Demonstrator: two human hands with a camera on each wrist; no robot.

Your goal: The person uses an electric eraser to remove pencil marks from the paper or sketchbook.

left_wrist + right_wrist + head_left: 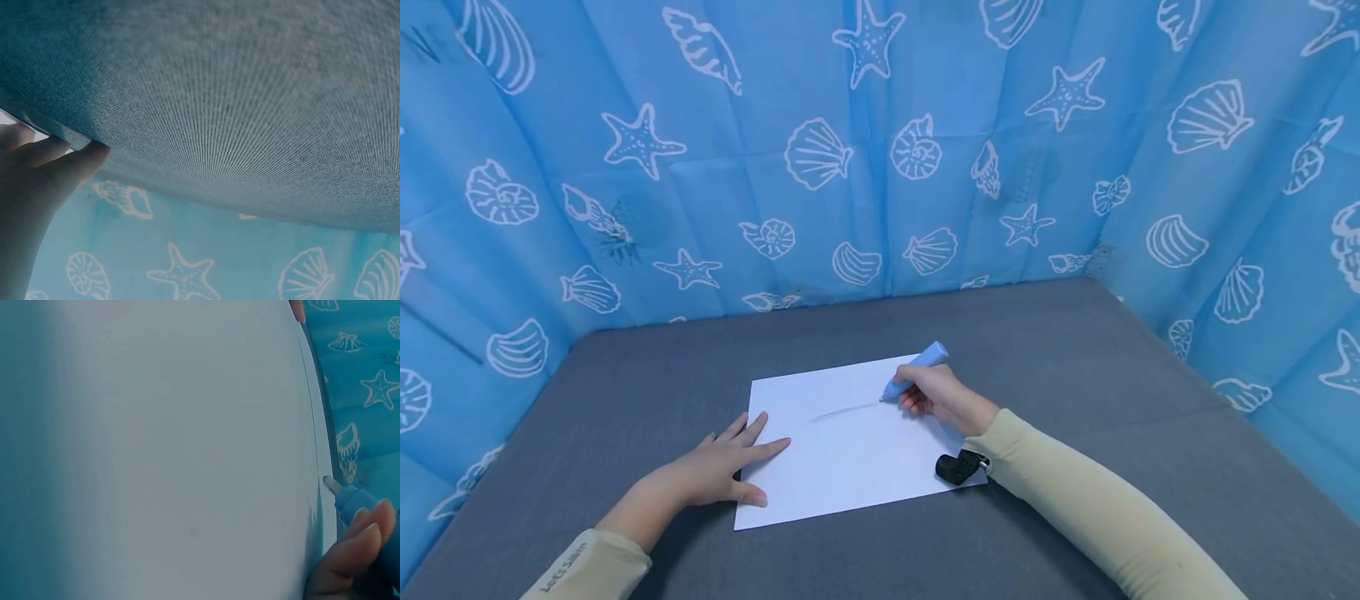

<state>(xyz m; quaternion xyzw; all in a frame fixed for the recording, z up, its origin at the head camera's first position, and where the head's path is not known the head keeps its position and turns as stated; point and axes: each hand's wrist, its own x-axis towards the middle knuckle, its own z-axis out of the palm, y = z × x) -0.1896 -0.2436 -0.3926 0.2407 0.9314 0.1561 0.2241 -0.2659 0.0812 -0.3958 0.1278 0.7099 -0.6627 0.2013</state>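
Observation:
A white sheet of paper (835, 467) lies on the grey cloth surface, with thin grey strokes (846, 411) running across its upper half. My right hand (942, 393) grips a thick light-blue pen (931, 355) over the paper's right part. The pen's narrow tip is right at the end of the strokes. In the right wrist view, fingers (359, 547) curl round the blue pen (356, 499), whose grey tip points at the paper (206, 450). My left hand (730, 462) rests with spread fingers on the paper's left edge. In the left wrist view, several fingertips (94, 156) touch down at the sheet's edge.
Grey cloth (1045, 333) covers the table all round the paper. Blue curtains (880, 167) with white shells and starfish hang behind and along both sides. A small black device (957, 468) sits at my right wrist, over the paper's lower right corner.

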